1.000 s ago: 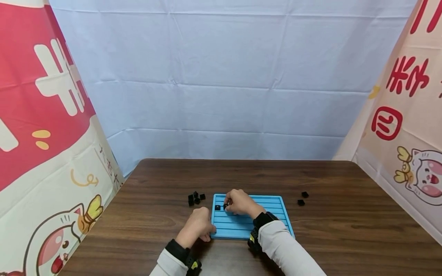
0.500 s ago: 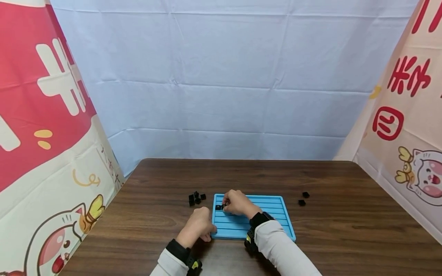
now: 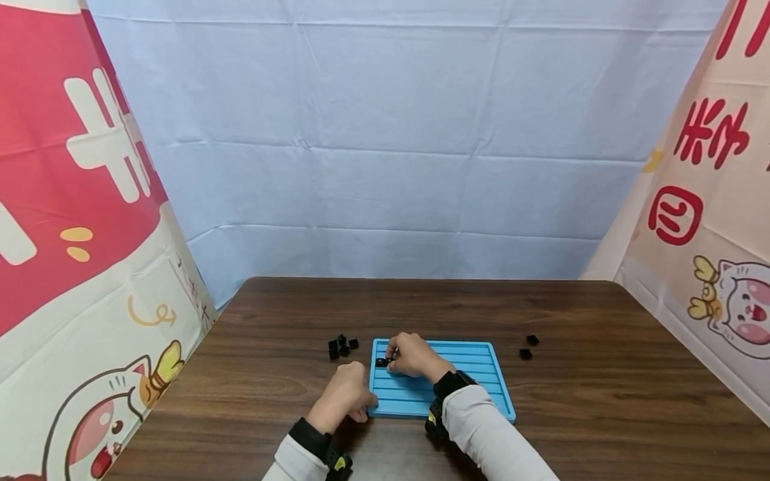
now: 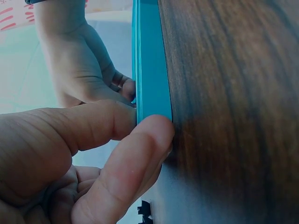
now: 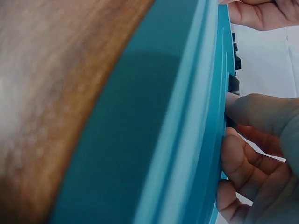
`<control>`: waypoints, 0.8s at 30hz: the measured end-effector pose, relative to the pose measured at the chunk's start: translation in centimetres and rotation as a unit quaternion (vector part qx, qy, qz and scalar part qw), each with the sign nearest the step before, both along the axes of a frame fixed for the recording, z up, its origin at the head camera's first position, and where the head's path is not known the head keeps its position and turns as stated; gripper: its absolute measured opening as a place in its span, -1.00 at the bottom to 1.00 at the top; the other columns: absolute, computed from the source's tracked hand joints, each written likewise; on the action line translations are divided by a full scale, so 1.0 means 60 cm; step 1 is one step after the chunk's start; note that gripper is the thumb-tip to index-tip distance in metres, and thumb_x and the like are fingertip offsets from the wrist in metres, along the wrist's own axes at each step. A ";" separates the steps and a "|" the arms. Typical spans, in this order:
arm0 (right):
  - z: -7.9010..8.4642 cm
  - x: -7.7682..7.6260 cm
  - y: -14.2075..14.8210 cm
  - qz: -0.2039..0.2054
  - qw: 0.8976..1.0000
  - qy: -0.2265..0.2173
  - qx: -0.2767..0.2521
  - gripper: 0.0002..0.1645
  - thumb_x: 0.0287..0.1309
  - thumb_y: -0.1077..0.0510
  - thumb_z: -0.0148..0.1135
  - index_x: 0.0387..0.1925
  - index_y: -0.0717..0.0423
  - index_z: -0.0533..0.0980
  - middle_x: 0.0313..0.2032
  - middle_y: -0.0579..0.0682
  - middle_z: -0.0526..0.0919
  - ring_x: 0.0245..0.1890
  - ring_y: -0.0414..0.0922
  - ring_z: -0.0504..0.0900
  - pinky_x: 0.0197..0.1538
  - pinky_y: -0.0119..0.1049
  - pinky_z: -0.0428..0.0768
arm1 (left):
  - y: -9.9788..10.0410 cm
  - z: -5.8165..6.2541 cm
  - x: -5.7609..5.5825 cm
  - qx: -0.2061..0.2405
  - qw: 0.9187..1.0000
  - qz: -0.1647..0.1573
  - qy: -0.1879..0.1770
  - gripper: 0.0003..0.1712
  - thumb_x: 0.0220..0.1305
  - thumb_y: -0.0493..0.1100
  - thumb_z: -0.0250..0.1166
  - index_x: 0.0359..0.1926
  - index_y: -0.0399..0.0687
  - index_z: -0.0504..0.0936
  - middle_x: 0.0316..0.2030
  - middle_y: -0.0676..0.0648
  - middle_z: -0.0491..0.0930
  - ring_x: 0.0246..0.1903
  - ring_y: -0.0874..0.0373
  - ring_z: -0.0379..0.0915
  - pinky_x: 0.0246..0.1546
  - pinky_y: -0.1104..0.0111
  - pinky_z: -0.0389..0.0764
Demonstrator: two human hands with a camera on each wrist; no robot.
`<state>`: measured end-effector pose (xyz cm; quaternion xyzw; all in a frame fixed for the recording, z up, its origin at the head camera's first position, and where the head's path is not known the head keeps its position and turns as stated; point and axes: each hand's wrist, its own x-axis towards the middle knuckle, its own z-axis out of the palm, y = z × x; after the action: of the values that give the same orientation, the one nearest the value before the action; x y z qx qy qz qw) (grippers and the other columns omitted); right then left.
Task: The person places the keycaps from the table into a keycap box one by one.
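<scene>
A light blue ridged tray [image 3: 472,374] lies on the brown table. My left hand [image 3: 347,391] pinches the tray's near left corner, with thumb and index finger on its rim in the left wrist view. Over the tray's upper left part, my right hand [image 3: 416,355] holds a small black block [image 5: 230,122] between thumb and fingers, mostly hidden by them. Directly left of it, a second black block [image 3: 380,363] sits in the same row of the tray. Whether the two blocks touch, I cannot tell.
Several loose black blocks [image 3: 343,347] lie in a cluster left of the tray. Two more black blocks [image 3: 526,354] lie to its right. The wooden table [image 3: 289,300] ends at a pale blue cloth [image 3: 385,187], with printed cloths on both sides.
My right hand has shifted slightly left with its block, closing the gap to the block at the tray's left edge. The left hand keeps its place at the corner.
</scene>
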<state>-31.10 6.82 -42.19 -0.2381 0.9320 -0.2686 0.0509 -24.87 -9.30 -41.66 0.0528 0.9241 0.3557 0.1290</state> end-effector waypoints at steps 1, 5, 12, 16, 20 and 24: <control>0.000 0.000 0.000 -0.001 1.000 -0.001 -0.001 -0.86 0.00 0.25 0.37 -0.37 0.08 0.55 -0.60 -0.11 0.43 -0.61 -0.18 0.36 -0.46 -0.29 0.33 | 0.000 0.000 0.000 -0.001 1.000 0.000 0.000 -0.76 -0.03 -0.42 0.32 -0.73 -0.25 0.51 -0.86 -0.09 0.47 -0.84 0.14 0.46 -0.75 0.34 0.51; -0.001 0.000 -0.001 -0.002 1.000 -0.003 -0.004 -0.84 -0.01 0.26 0.38 -0.38 0.07 0.54 -0.59 -0.11 0.43 -0.59 -0.17 0.37 -0.44 -0.28 0.35 | 0.000 -0.001 0.002 0.000 1.000 -0.001 0.002 -0.76 -0.02 -0.42 0.33 -0.72 -0.25 0.50 -0.86 -0.10 0.47 -0.83 0.13 0.46 -0.75 0.33 0.52; -0.002 0.000 -0.001 -0.008 1.000 -0.003 -0.002 -0.83 -0.02 0.24 0.40 -0.40 0.06 0.53 -0.58 -0.11 0.43 -0.59 -0.17 0.37 -0.44 -0.27 0.35 | 0.000 -0.001 0.003 0.005 1.000 -0.006 0.009 -0.76 -0.03 -0.42 0.33 -0.72 -0.26 0.49 -0.86 -0.09 0.46 -0.84 0.13 0.46 -0.76 0.34 0.51; -0.003 0.000 -0.001 -0.004 1.000 0.001 -0.002 -0.83 -0.02 0.23 0.40 -0.40 0.06 0.53 -0.61 -0.10 0.43 -0.61 -0.18 0.35 -0.46 -0.29 0.33 | -0.001 -0.001 0.002 0.002 1.000 -0.004 0.008 -0.76 -0.03 -0.43 0.32 -0.72 -0.25 0.50 -0.87 -0.09 0.46 -0.84 0.14 0.46 -0.75 0.34 0.51; -0.005 -0.001 -0.001 -0.001 1.000 0.011 0.001 -0.83 -0.03 0.22 0.40 -0.40 0.07 0.53 -0.62 -0.11 0.42 -0.62 -0.19 0.35 -0.47 -0.31 0.32 | -0.001 0.000 0.001 0.000 1.000 -0.001 0.004 -0.77 -0.03 -0.43 0.32 -0.70 -0.25 0.49 -0.86 -0.09 0.46 -0.84 0.14 0.46 -0.75 0.34 0.51; -0.007 -0.001 0.000 0.000 1.000 0.015 0.001 -0.82 -0.03 0.22 0.40 -0.40 0.07 0.53 -0.63 -0.11 0.42 -0.63 -0.19 0.34 -0.47 -0.31 0.31 | -0.001 0.000 0.002 -0.001 1.000 -0.001 0.003 -0.78 -0.02 -0.42 0.33 -0.68 -0.25 0.49 -0.86 -0.09 0.46 -0.83 0.13 0.46 -0.75 0.34 0.51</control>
<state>-31.16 6.80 -42.61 -0.2419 0.9328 -0.2644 0.0370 -24.77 -9.34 -41.68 0.0544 0.9248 0.3547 0.1266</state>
